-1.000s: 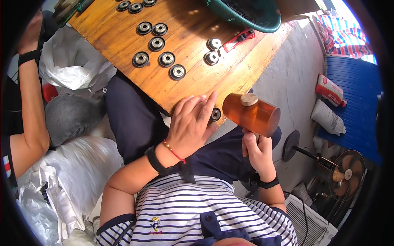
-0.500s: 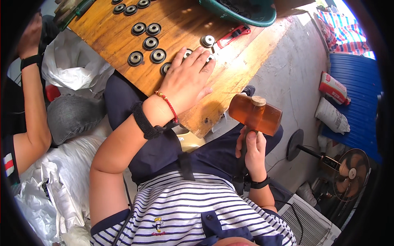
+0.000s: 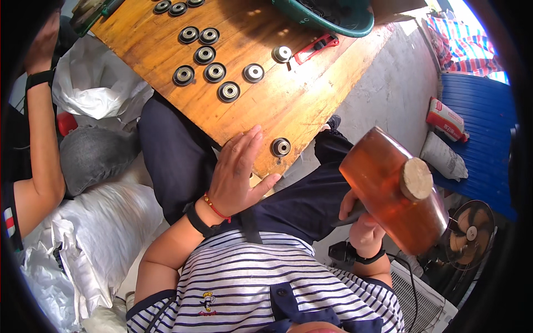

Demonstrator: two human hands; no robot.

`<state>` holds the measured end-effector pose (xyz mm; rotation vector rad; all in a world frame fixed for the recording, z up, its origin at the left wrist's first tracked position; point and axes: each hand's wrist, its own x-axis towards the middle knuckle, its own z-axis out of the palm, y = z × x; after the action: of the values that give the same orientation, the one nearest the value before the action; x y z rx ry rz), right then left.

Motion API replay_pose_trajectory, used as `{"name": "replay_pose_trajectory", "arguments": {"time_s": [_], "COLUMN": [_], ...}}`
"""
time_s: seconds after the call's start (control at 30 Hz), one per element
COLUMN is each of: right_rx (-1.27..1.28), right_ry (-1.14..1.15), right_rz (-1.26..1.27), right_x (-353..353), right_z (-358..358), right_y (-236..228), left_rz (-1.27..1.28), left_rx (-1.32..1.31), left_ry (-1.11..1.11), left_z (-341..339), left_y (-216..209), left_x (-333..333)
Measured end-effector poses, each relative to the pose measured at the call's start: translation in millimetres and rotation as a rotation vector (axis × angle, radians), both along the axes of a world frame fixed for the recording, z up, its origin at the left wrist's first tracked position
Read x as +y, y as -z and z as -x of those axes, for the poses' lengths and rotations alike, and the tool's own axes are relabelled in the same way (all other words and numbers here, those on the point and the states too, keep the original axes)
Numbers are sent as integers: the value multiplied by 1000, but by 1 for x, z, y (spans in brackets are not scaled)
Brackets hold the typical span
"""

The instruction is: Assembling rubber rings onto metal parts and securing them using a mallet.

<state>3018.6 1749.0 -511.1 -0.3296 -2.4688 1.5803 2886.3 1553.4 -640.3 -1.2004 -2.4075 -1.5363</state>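
Note:
My left hand [image 3: 237, 169] is at the near edge of the wooden table [image 3: 311, 105], fingers stretched out, holding nothing. Just right of it, near the table's corner, a small black-rimmed wheel with a metal bearing [image 3: 281, 147] lies flat. My right hand [image 3: 366, 225] grips a mallet [image 3: 377, 180] with a translucent amber head, raised right of the table; the pale end of its handle [image 3: 416, 178] shows through the head. Farther up the table lie several similar wheels [image 3: 215, 71], one with a light face [image 3: 282, 54] beside a red utility knife [image 3: 316, 49].
A green basin [image 3: 333, 22] with dark contents stands at the table's far side. A co-worker's arm [image 3: 43, 139] is at the left, near white sacks [image 3: 105, 222]. To the right are a fan [image 3: 471, 230], a red-and-white bag [image 3: 446, 119] and a blue corrugated sheet [image 3: 477, 111].
My left hand has pulled back from the wheels toward me, and one wheel now lies at the near corner. My right hand has raised the mallet, which looks larger and farther right.

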Motion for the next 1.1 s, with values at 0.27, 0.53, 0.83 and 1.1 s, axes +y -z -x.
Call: {"name": "replay_pose_trajectory", "arguments": {"time_s": [0.27, 0.53, 0.83, 1.1], "right_rx": [-578, -299, -300, -432], "right_ry": [50, 338, 329, 215], "right_rz": [158, 438, 452, 397], "right_x": [2, 3, 1, 5], "right_z": [38, -2, -8, -24], "right_y": [26, 51, 53, 56], "left_rz": [69, 405, 516, 451], "left_rx": [-93, 339, 440, 168], "left_ry": [-4, 199, 58, 373], "left_z": [15, 54, 122, 14], "left_y": [-24, -32, -32, -35], "left_x": [8, 45, 86, 19]}}
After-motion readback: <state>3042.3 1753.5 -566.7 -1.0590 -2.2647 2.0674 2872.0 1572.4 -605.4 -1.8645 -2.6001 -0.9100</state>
